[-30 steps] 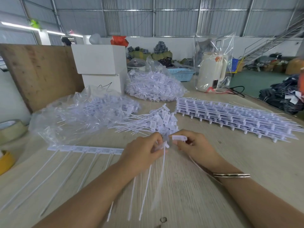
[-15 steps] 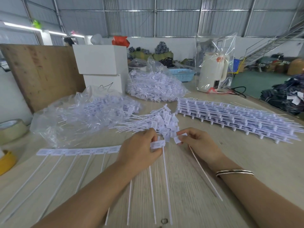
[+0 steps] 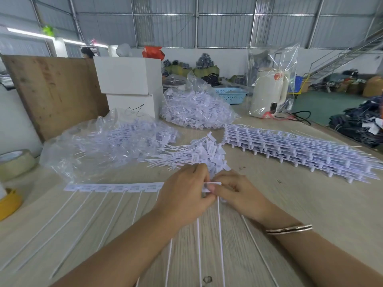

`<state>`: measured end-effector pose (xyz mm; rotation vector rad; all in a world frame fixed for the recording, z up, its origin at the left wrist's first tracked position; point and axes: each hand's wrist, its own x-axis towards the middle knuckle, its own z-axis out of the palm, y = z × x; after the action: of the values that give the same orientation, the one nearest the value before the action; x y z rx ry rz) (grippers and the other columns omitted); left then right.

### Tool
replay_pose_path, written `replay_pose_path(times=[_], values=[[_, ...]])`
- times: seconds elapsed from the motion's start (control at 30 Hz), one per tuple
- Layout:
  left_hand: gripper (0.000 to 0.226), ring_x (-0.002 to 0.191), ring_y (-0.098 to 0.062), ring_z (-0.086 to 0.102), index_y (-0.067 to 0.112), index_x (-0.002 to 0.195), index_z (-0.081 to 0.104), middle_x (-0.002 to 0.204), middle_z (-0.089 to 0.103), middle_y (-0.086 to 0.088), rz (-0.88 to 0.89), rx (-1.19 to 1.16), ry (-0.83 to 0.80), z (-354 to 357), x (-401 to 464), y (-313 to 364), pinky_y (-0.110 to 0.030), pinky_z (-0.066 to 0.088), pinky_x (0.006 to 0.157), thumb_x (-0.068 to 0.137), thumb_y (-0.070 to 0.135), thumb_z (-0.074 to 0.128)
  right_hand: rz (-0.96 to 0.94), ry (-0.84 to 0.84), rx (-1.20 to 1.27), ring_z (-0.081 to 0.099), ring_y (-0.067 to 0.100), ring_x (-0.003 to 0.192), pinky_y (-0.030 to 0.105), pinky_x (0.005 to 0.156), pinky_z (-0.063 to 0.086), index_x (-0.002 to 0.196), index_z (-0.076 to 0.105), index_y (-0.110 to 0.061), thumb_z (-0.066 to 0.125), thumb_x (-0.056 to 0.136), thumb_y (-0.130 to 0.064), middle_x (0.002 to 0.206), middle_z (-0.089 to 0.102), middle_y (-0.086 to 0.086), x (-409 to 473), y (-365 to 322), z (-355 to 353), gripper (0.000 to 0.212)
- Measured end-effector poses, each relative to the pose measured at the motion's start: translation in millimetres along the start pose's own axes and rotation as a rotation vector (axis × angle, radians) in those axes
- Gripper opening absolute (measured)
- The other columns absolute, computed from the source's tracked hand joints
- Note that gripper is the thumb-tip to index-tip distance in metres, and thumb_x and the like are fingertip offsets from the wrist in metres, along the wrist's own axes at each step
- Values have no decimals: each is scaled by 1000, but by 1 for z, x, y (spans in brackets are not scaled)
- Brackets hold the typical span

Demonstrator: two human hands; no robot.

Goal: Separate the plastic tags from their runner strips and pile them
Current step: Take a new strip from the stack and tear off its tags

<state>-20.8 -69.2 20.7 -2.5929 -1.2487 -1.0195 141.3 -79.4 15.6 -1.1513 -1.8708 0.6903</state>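
Holding one end of a white strip of tags [image 3: 116, 187], the left hand [image 3: 184, 193] has its fingers curled tight around it. The right hand [image 3: 238, 193] pinches the end tag [image 3: 213, 185] between thumb and finger, so both hands meet in the middle and touch. The strip lies flat on the wooden table [image 3: 300, 204] and runs off to the left. Long thin tails hang from it toward the person.

Just behind the hands sits a small pile of loose tags [image 3: 199, 154]. A big stack of whole strips [image 3: 300, 150] lies to the right. Two clear bags of tags rest farther back, one bag on the left [image 3: 103, 146] and one bag in the middle [image 3: 196, 110].

The left hand hides where the strip joins the end tag. The tails are cut off at the bottom edge. One more thin tail [image 3: 259, 249] runs under the right wrist, and its top end is hidden. The right wrist wears a thin bangle [image 3: 290, 229].

The tags have small marks on them, but they are too tiny and blurry to read. A black scribble [image 3: 135, 109] is on the lower white box [image 3: 134, 104], and it cannot be read as a word.
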Motion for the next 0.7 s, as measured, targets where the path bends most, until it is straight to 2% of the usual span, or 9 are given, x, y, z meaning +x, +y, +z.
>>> replay_pose_path(times=[0.03,0.13,0.23,0.33,0.43,0.5,0.57,0.7], values=[[25,80,-14,54,17,89,52,85,59,5,15,-18,-13,0,0,0,-25,31,60,77,36,64,25,-12,48,53,9,70,24,70,41,67,67,-17,62,88,-22,69,58,2,1,3,-2,22],[32,88,-14,54,23,108,50,101,60,8,29,-44,-121,-4,0,-7,-27,33,68,82,39,58,146,111,249,52,11,69,24,68,39,69,64,-9,57,89,-9,70,56,4,3,7,-12,21],[35,77,-12,47,29,115,44,104,58,10,-44,-7,-180,-3,1,-15,-26,27,65,83,34,55,188,179,262,48,13,69,25,69,36,66,59,-9,53,90,-11,70,51,7,5,10,-18,25],[25,76,-14,49,27,106,48,96,59,9,-81,-4,-181,0,2,-19,-28,31,61,84,35,55,184,97,192,47,13,68,25,67,35,66,59,-12,57,90,-18,69,49,6,3,8,-14,25],[13,74,-12,50,28,94,52,85,57,11,-102,-64,-179,1,3,-26,-28,33,59,84,35,57,138,11,-3,53,1,71,24,76,38,83,58,-27,67,83,-29,75,58,-7,0,5,-10,9],[8,70,-8,48,30,89,55,79,56,13,-108,-122,-198,2,3,-31,-27,33,57,84,34,59,86,2,-232,52,-4,79,30,86,30,93,50,-37,70,80,-32,82,58,-13,-1,7,-12,25],[7,67,-7,50,30,87,57,75,56,14,-120,-178,-242,3,2,-35,-26,38,58,83,34,61,0,16,-476,53,-2,82,32,86,23,97,48,-37,70,79,-36,84,57,-16,-1,7,-13,28],[5,61,-8,53,31,85,59,71,59,9,-184,-314,-318,8,2,-40,-31,45,62,83,36,57,-176,72,-757,56,8,72,30,77,20,90,60,-29,65,81,-34,72,60,-13,1,6,-13,12]])
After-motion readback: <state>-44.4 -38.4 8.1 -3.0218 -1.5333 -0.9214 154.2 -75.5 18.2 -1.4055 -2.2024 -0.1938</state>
